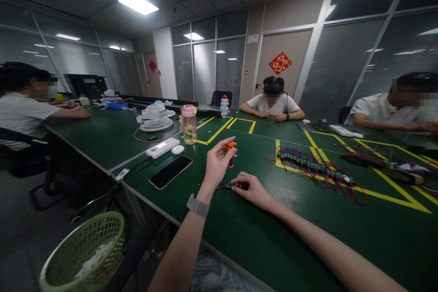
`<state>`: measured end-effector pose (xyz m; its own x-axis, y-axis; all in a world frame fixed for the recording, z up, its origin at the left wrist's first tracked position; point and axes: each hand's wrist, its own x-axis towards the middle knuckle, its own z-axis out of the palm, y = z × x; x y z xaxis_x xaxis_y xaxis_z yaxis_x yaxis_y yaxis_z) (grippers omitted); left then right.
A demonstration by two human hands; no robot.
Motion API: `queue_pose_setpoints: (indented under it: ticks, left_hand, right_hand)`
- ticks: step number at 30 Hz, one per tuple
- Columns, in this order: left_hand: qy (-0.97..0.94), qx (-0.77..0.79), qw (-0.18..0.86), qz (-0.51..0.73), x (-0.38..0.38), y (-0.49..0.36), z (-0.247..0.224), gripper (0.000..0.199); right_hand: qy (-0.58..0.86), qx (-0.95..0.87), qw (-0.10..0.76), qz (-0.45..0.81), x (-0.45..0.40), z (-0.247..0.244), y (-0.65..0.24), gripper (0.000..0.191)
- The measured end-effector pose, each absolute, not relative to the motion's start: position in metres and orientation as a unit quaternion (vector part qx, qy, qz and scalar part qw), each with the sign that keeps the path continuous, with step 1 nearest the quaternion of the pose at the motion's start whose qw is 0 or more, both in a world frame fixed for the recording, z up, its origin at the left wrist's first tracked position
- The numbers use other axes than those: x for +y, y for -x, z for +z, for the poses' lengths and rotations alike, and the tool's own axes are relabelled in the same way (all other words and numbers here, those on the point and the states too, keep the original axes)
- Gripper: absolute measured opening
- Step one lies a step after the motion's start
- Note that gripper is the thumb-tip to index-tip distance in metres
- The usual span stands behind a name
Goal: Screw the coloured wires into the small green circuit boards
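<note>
My left hand (219,159), with a grey watch band on the wrist, is raised over the table and closed around an orange-handled screwdriver (230,147). Its thin shaft points straight down towards a small green circuit board (228,186) with red and blue wires. Whether the tip touches the board is too small to tell. My right hand (251,189) rests low at the table, its fingers pinching the board's right end and partly hiding it.
A phone (171,172), a white power strip (162,148), an earbud case (177,149) and a pink-lidded bottle (189,125) lie left. Right is a row of wired boards (311,164). A green basket (85,246) stands below the table edge. Several people sit around the table.
</note>
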<state>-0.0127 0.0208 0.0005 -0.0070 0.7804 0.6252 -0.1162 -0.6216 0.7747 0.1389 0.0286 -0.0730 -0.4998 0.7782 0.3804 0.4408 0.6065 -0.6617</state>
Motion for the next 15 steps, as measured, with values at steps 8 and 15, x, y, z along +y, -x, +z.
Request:
queue_pose_setpoints:
  ticks: [8,15]
  left_hand:
    - [-0.635,0.259,0.355,0.636,0.0201,0.011,0.0011,0.036]
    - [-0.635,0.305,0.266,0.658,0.0199,0.0118,0.0012,0.027]
  right_hand:
    - [0.367,-0.83,0.341,0.246,0.0283,-0.0724,-0.1384,0.016]
    - [0.366,-0.831,0.342,0.242,0.0283,-0.0734,-0.1381,0.016]
